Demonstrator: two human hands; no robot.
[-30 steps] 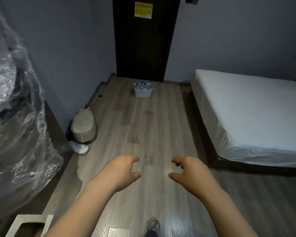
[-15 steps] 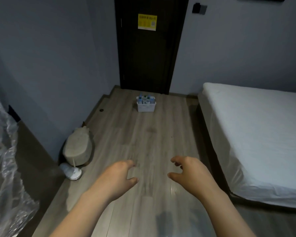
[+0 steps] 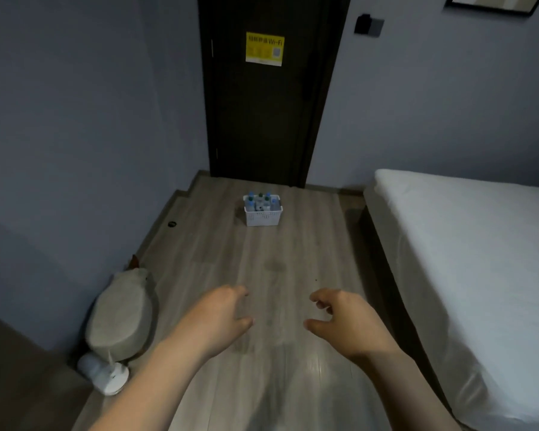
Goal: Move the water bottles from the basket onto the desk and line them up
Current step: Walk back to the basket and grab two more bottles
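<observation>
A small white slotted basket stands on the wooden floor in front of a dark door. Several water bottles with blue and green caps stand upright inside it. My left hand and my right hand hover side by side over the floor, well short of the basket. Both hold nothing, with fingers loosely curled and thumbs spread. No desk top is clearly in view.
A bed with a white sheet fills the right side, its dark frame bordering the floor. A grey covered fan on a white base leans at the left wall. The dark door carries a yellow Wi-Fi sign.
The view has swung right and moved forward; the plastic-wrapped bulk at the left has left the frame and the basket looks nearer. Both hands keep the same empty pose.
</observation>
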